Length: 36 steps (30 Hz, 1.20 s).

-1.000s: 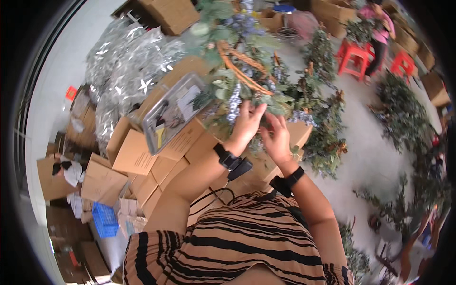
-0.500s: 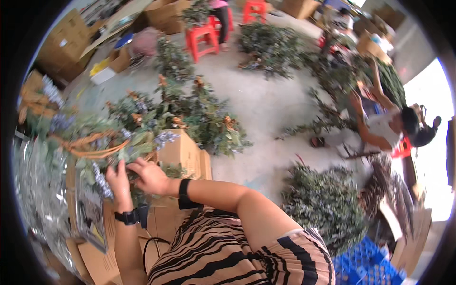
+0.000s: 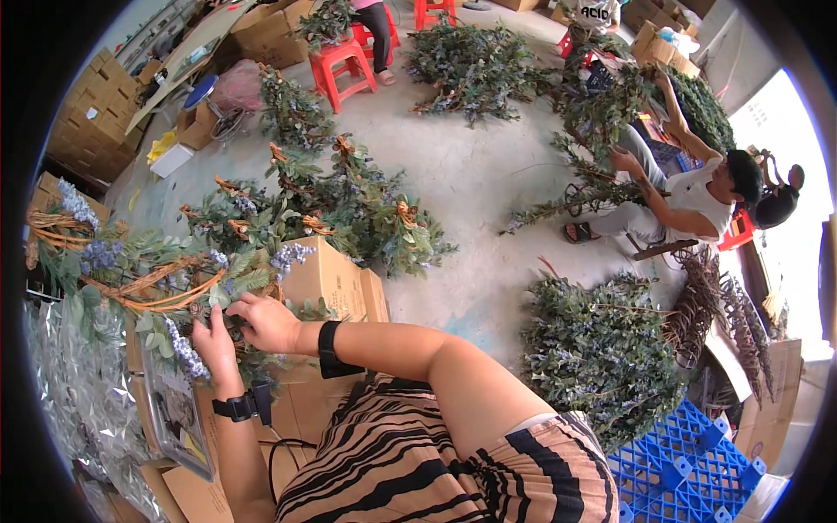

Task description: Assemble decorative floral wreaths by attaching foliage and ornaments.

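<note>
A wreath of twisted brown vine (image 3: 161, 296) with green leaves and pale purple flower sprigs lies in front of me on the left. My left hand (image 3: 215, 349) is at its near edge, thumb and fingers closed on the wreath beside a purple sprig (image 3: 185, 350). Just to the right, my right hand (image 3: 272, 326) has its fingers curled in toward the left fingertips, among the leaves. Whatever those right fingers pinch is too small to make out. Both wrists wear black bands.
Cardboard boxes (image 3: 324, 277) stand beside the wreath. More finished-looking wreaths (image 3: 340, 196) lie beyond. A leafy heap (image 3: 602, 349) and blue plastic pallet (image 3: 689, 471) are at right. A seated person (image 3: 697, 196) handles greenery. Red stools (image 3: 340, 70) stand far off.
The view has shifted slightly and sharpened. Both my hands stay close together at the wreath's near edge, with small finger movements.
</note>
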Motion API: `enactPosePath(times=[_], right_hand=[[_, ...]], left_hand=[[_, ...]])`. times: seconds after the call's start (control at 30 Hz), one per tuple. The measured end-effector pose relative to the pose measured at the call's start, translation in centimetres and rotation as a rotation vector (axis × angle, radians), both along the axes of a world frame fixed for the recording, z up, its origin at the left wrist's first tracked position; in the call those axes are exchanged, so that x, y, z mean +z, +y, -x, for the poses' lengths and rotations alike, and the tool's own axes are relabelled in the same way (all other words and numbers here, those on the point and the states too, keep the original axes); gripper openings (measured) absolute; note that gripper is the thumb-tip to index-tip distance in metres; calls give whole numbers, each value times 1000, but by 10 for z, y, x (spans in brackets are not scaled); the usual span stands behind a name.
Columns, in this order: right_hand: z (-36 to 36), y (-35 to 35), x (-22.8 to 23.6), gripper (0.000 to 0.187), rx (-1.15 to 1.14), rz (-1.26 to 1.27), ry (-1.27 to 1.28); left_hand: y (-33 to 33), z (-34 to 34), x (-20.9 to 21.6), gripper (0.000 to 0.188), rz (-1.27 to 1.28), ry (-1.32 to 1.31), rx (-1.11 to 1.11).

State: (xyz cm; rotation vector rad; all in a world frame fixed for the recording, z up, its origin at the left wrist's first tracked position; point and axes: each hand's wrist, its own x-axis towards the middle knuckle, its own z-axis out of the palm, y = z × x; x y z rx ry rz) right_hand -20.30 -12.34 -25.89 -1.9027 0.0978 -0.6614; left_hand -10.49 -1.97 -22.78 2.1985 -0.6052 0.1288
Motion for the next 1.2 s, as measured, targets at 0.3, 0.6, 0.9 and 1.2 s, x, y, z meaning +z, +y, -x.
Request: enactPosePath(times=[0.3,0.6,0.9,1.2], right_hand=[[0,0,0,34,-33,-18,-15],[0,2,-3,34,-43,-32,-17],[-1,-1,-6,30,-34,-55,-29],[-1,-1,-6,28,-39,-48,-22]], left_hand=[[-3,5,5,27,-7,66,-34],[-4,7,4,29,-19,54,10],[-3,5,2,29,52,102,-20],[1,-3,-4,30,86,139,-56]])
